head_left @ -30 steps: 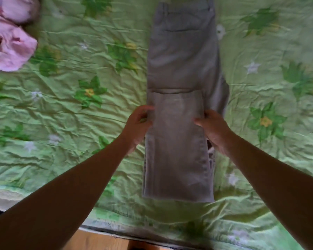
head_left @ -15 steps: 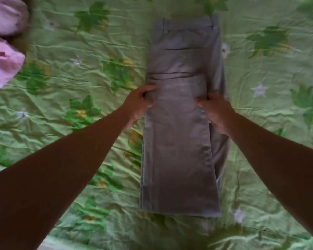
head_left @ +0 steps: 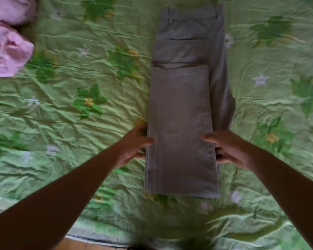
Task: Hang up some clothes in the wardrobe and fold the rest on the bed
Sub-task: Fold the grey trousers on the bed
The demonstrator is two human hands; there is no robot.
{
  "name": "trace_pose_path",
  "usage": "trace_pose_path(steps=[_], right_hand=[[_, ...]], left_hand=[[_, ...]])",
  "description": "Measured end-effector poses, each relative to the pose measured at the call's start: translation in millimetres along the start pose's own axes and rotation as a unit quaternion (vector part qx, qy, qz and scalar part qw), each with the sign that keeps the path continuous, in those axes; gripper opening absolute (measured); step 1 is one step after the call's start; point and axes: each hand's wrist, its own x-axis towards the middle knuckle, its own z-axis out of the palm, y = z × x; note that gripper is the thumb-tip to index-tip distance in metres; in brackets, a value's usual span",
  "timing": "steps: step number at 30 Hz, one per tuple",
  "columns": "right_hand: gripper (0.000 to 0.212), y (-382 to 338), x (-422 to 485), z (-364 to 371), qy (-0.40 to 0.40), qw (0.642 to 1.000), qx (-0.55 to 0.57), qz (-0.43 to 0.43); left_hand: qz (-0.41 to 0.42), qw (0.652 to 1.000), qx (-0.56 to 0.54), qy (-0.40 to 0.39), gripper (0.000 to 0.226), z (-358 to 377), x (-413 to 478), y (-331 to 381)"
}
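Grey trousers (head_left: pixel 182 109) lie lengthwise on the bed, waistband at the far end, the legs folded up over the seat so the hem edge lies just below the back pocket. My left hand (head_left: pixel 134 147) holds the left edge of the folded part, thumb on top and fingers tucked under the cloth. On the right edge my right hand (head_left: pixel 228 148) grips the same way, thumb on top, fingers curled beneath. Both hands sit in the lower half of the fold, a little above its near end.
The bed wears a crumpled green bedspread (head_left: pixel 79 123) printed with leaves and flowers. A heap of pink clothing (head_left: pixel 7 49) lies at the far left. The bed's near edge and a strip of wooden floor (head_left: pixel 83 245) show at the bottom.
Both hands have slid down the trousers' sides from the hem edge near the pocket to the lower half of the fold. The folded leg now lies flat.
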Motion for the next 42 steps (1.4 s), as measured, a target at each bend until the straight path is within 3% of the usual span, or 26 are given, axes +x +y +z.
trace_pose_path(steps=[3, 8, 15, 18, 20, 24, 27, 30, 36, 39, 42], right_hand=[[0.027, 46.7, -18.7, 10.4, -0.020, 1.000, -0.007, 0.023], [0.050, 92.8, -32.2, 20.2, -0.031, 0.999, 0.021, -0.011], [0.030, 130.2, -30.2, 32.1, 0.057, 0.990, -0.076, -0.106], [0.031, 149.8, -31.2, 39.2, 0.068, 0.993, -0.048, -0.089], [0.020, 169.6, -41.8, 47.8, 0.049, 0.997, -0.020, -0.056], [0.026, 205.0, -56.7, 62.6, 0.038, 0.999, -0.019, -0.006], [0.017, 190.4, -54.9, 61.7, 0.036, 0.999, 0.015, 0.026], [0.011, 155.7, -51.7, 53.0, 0.016, 0.999, 0.031, 0.031], [0.015, 44.5, -2.9, 33.1, 0.105, 0.988, 0.043, -0.103], [0.036, -3.7, 24.1, 27.8, 0.169, 0.973, 0.043, -0.153], [0.013, -30.5, 34.7, 22.3, 0.207, 0.959, 0.010, -0.193]], left_hand=[[-0.032, 0.999, -0.001, -0.004, 0.045, 2.1, -26.7, -49.8], [0.021, 0.999, -0.015, 0.034, 0.039, 22.2, -54.3, -100.9], [0.079, 0.991, 0.085, 0.063, 0.033, 34.2, -55.1, -116.6], [0.058, 0.995, 0.068, 0.036, 0.039, 32.1, -58.5, -130.8], [0.036, 0.998, 0.044, 0.010, 0.044, 30.8, -70.4, -148.1], [-0.009, 0.999, 0.025, -0.044, 0.051, 32.6, -91.0, -175.0], [-0.009, 1.000, 0.025, -0.001, 0.036, 34.5, -84.3, -169.8], [0.044, 0.996, 0.011, 0.073, 0.028, 34.0, -65.9, -139.8], [0.167, 0.973, -0.023, 0.160, 0.036, 27.2, 1.2, -45.1], [0.198, 0.962, -0.003, 0.187, 0.028, 25.9, 31.6, -3.5], [0.222, 0.953, 0.042, 0.203, 0.015, 21.7, 46.8, 29.7]])
